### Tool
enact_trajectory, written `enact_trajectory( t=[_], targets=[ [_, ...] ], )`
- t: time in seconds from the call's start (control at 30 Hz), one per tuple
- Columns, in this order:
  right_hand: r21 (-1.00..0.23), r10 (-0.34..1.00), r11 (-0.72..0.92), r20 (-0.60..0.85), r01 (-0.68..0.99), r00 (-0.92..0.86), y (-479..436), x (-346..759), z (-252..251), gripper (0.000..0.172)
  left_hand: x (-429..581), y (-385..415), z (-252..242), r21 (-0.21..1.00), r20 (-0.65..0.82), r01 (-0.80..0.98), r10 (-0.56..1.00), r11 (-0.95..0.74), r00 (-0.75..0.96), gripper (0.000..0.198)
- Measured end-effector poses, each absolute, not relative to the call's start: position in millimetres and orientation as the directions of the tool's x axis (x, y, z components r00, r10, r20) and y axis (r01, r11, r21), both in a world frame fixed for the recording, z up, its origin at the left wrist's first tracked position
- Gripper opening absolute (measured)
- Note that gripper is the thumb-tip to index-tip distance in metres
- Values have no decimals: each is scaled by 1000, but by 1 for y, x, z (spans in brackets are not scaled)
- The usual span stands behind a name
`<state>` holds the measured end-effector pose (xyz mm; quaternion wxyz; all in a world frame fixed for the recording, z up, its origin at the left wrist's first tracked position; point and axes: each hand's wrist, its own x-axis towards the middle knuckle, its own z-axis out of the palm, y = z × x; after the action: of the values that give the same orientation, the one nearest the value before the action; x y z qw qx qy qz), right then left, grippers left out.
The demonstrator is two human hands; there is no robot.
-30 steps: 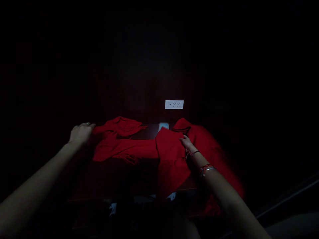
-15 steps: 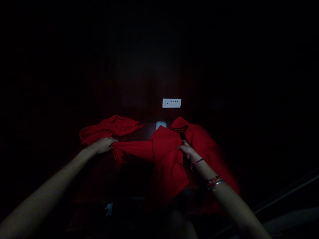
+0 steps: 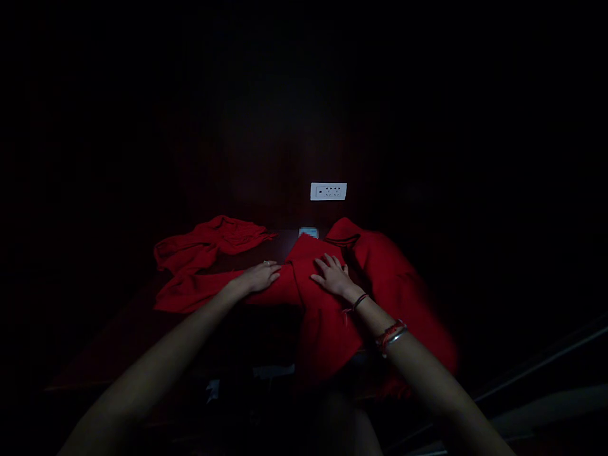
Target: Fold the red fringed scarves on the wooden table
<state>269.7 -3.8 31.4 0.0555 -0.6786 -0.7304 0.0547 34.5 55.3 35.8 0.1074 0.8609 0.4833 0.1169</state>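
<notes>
A red cloth (image 3: 320, 323), like a scarf or shawl, lies across the dark table, one part hanging over the front edge. Its narrow folded strip stretches out to the left. On that strip rests my left hand (image 3: 260, 277), palm down, a ring on one finger. My right hand (image 3: 331, 275) lies flat with spread fingers on the wider folded part. Bracelets circle my right wrist. Neither hand grips the fabric.
A crumpled red cloth (image 3: 213, 239) with a fringed end lies at the back left. More red cloth (image 3: 399, 285) drapes over the right side of the table. A white socket panel (image 3: 328, 191) is on the wall, above a small pale-blue item (image 3: 308, 232). The surroundings are very dark.
My left hand has let go of the strip's fringed end and moved right along it. The strip now lies down on the table. My right hand has opened and shifted left onto the cloth.
</notes>
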Motion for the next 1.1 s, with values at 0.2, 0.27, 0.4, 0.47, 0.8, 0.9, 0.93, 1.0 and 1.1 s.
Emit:
enact_trajectory(
  t=[0.2, 0.27, 0.4, 0.47, 0.8, 0.9, 0.93, 1.0, 1.1],
  targets=[
    [-108, 972, 40, -225, 993, -64, 2, 265, 11, 66, 44, 59, 20, 215, -343, 872, 802, -440, 489, 94],
    [-109, 963, 14, -265, 994, -42, 7, 263, 11, 70, 41, 62, 25, 191, -427, 869, 759, -456, 492, 109],
    [-107, 960, -31, -279, 994, 0, 15, 257, 14, 74, 40, 73, 25, 159, -470, 874, 743, -459, 476, 117],
    [-107, 963, -41, -268, 993, 11, 17, 256, 13, 74, 36, 80, 21, 154, -449, 872, 753, -466, 481, 114],
    [-129, 973, -39, -231, 991, 9, 19, 254, 11, 73, 36, 51, 13, 207, -85, 795, 799, -570, 595, 75],
    [-162, 993, 19, -112, 987, -37, 1, 257, 20, 66, 46, 38, 3, 214, -20, 745, 760, -632, 650, 61],
    [-165, 998, 47, -31, 985, -53, -10, 260, 22, 62, 47, 35, -2, 215, -36, 739, 751, -638, 659, 60],
    [-170, 989, 76, 138, 983, -53, -40, 268, 24, 58, 46, 31, -10, 221, -46, 739, 750, -636, 659, 61],
    [-296, 988, -77, 105, 952, 112, -87, 286, 18, 64, 45, 25, -13, 238, 67, 724, 754, -648, 653, 60]
  ],
)
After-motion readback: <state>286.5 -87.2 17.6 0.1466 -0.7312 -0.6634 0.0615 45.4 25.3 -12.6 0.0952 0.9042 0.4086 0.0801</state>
